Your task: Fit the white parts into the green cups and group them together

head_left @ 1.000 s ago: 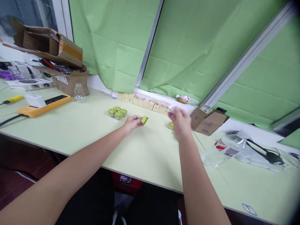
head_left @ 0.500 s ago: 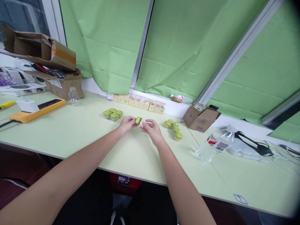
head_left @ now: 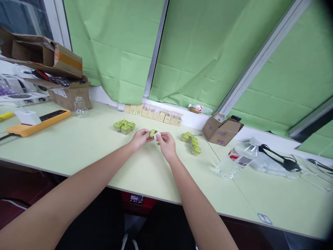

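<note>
Left fingers (head_left: 145, 132): clamped on green piece (head_left: 153, 133).
Right fingers (head_left: 159, 139): clamped on white piece (head_left: 156, 135).
Alignment: best held square, lightly, inside bench (head_left: 145, 170) front edge.

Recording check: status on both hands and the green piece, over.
Left hand gripping green piece. Right hand pinching white piece beside it. Nothing seen blocking either hand.

Smooth plastic lid (head_left: 152, 133), matt cardboard box (head_left: 220, 132)
</note>
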`<state>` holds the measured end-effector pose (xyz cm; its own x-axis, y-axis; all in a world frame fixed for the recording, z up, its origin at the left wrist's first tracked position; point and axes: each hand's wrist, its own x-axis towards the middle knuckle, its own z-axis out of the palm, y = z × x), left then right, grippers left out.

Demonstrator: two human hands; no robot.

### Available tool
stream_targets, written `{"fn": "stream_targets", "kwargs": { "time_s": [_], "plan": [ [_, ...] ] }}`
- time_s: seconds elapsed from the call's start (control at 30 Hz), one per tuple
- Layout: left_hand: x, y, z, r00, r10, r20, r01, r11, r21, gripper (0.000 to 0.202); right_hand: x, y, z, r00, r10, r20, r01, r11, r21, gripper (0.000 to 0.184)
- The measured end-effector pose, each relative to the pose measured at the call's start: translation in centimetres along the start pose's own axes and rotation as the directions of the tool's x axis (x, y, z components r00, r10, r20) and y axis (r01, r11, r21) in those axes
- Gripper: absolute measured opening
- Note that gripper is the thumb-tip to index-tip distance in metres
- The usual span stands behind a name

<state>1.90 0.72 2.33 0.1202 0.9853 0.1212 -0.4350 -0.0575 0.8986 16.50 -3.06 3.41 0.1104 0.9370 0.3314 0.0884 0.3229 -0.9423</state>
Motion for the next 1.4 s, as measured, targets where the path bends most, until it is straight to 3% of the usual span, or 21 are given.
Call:
{"fn": "stream_targets", "kwargs": {
  "time_s": [0.27,0.9,1.17,1.4],
  "plan": [
    [-0.5,0.6,0.4,0.995,-0.076,0.061,0.081,0.993,-0.087,0.023,0.1,0.2,0.0,1.0,0.022,0.005,-0.023,0.999,0.042,0.042],
    [-0.9,0.9,0.4,0.976,-0.048,0.211,0.064,0.995,-0.07,0.029,0.5,0.2,-0.5,0.999,-0.044,-0.016,0.045,0.997,0.064,0.04],
    [-1.1,1.3,0.6,0.988,-0.037,0.151,0.055,0.992,-0.111,0.029,0.3,-0.5,-0.6,0.998,-0.054,0.031,0.05,0.993,0.106,0.039],
    [-0.9,1.5,0.4,0.986,-0.014,0.165,0.041,0.986,-0.163,0.029,0.4,-1.1,-0.6,0.998,-0.059,0.011,0.057,0.992,0.115,0.037]
  ]
}}
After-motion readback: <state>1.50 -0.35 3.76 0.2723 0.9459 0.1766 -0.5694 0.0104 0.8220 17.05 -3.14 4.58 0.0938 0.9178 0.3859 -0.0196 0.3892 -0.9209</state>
